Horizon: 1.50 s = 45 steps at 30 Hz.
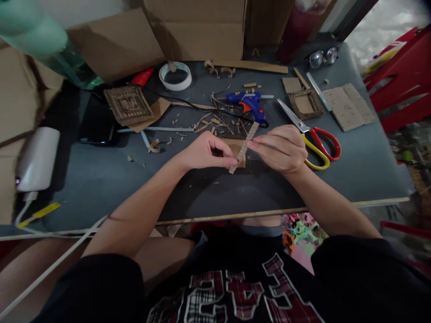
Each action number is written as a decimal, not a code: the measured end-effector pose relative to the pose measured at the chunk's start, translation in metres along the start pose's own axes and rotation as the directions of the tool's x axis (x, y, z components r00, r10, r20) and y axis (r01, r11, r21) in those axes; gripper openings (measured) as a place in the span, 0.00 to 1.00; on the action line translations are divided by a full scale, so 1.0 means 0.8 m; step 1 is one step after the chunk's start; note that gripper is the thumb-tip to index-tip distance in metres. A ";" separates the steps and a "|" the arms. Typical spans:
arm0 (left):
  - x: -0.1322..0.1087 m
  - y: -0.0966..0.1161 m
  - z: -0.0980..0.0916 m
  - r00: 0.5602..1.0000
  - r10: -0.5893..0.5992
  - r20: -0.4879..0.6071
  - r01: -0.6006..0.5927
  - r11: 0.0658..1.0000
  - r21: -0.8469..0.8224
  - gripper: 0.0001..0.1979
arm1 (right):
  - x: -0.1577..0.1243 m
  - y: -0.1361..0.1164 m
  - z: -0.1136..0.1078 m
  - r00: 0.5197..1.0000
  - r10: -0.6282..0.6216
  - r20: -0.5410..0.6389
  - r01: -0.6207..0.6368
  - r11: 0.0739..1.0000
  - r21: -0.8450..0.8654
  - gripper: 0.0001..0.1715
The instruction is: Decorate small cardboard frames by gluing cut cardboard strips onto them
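Note:
Between my two hands a narrow strip of corrugated cardboard [247, 142] is held at a slant. The fingertips of my left hand [215, 152] pinch its lower end. My right hand [284, 148] grips the same strip higher up, with thumb and fingers closed. Under the strip lies a small square cardboard piece [232, 144], partly hidden by my left hand; a corrugated edge shows along its far side. A blue glue gun [251, 105] with an orange trigger rests just beyond the hands. Scissors [303, 128] with red and yellow handles lie beside my right hand.
Cardboard scraps [218, 123] litter the middle. A tape roll [175, 76], a square corrugated piece [128, 105], a black phone [97, 121] and a white power bank [38, 157] are left. A small cardboard tray [318, 114], ridged sheets [348, 105] and glasses [323, 57] are right.

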State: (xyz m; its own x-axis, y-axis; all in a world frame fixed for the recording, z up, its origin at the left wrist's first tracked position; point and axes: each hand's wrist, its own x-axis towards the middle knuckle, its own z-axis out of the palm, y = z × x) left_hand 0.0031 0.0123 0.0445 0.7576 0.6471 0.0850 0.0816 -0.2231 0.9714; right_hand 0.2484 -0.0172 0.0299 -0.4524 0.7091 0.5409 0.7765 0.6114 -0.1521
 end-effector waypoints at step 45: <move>0.015 -0.041 0.007 0.787 0.087 -0.610 -0.107 0.994 0.004 0.23 | -0.057 0.069 -0.107 0.461 0.840 0.287 -0.698 0.543 -0.467 0.15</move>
State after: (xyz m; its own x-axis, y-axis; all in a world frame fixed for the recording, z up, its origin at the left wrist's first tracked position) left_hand 0.0135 0.0233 0.0121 0.2085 0.9350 0.2869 0.0028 -0.2939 0.9558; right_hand 0.3496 -0.0457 0.0676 0.3176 0.9411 -0.1161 0.9421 -0.3271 -0.0742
